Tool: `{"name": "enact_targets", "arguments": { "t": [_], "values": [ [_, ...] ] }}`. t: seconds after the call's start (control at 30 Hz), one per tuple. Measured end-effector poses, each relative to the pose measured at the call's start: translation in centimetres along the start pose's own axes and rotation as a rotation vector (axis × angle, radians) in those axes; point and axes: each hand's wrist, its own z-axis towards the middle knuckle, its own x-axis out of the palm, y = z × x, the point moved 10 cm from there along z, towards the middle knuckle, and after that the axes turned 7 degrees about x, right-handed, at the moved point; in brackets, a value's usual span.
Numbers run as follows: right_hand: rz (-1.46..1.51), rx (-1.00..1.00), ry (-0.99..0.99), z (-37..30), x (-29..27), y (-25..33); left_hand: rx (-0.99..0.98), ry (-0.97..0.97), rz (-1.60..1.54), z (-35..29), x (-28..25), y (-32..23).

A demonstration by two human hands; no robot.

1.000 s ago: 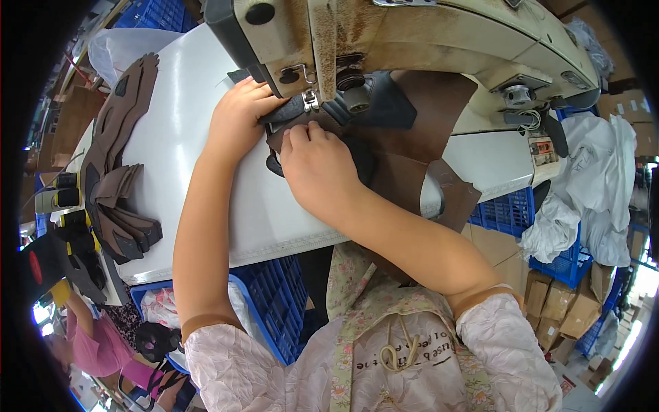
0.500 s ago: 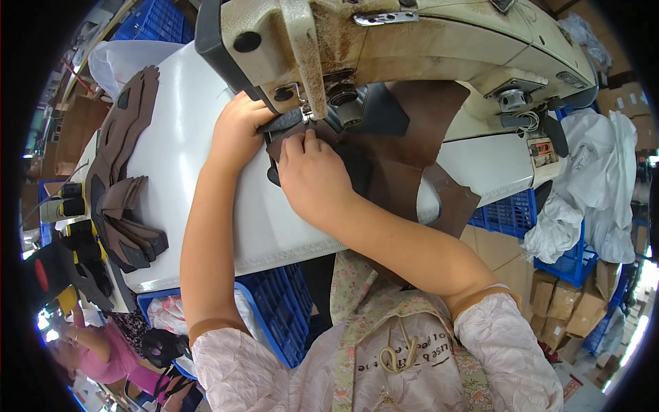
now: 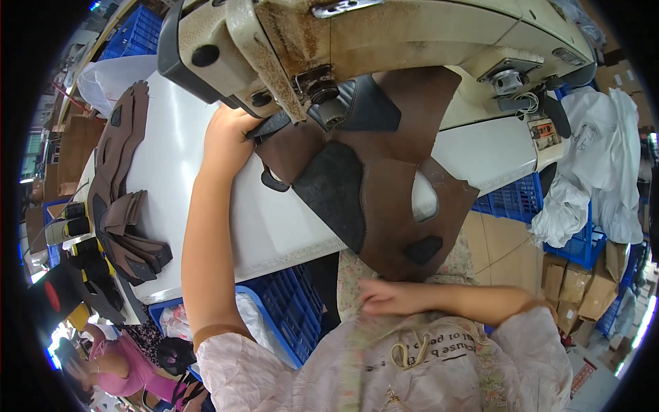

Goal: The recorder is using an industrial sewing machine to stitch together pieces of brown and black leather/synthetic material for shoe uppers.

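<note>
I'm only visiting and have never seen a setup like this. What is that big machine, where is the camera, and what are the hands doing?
The view comes from a camera worn on the person's head, looking down, so straight edges bend near the rim. The big cream machine at the top is an industrial sewing machine on a white table. A brown leather piece with darker patches lies under its needle area and hangs over the table's near edge. The left hand rests on that piece beside the needle. The right hand is down by the person's lap, just below the hanging edge, holding nothing that I can see. More cut brown pieces lie stacked at the table's left. Blue crates stand underneath.
</note>
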Motion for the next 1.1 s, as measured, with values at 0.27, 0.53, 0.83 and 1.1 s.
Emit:
{"name": "enact_targets", "arguments": {
  "t": [0.27,0.53,0.83,1.1],
  "values": [
    [-0.549,-0.358,-1.157,-15.3,-6.5,6.2,0.035,-0.017,-0.010,-0.6,0.3,0.5],
    [-1.486,-0.733,-0.970,-13.9,1.5,18.3,0.053,-0.021,-0.017,0.1,-1.0,-1.2],
    [-1.292,-0.245,-1.149,-14.4,-1.7,11.4,0.056,0.003,-0.004,-0.6,0.2,-0.5],
    [-1.446,-0.325,-1.410,-10.0,-0.6,19.6,0.077,0.018,0.067,-0.8,0.4,-0.5]
  ]
}}
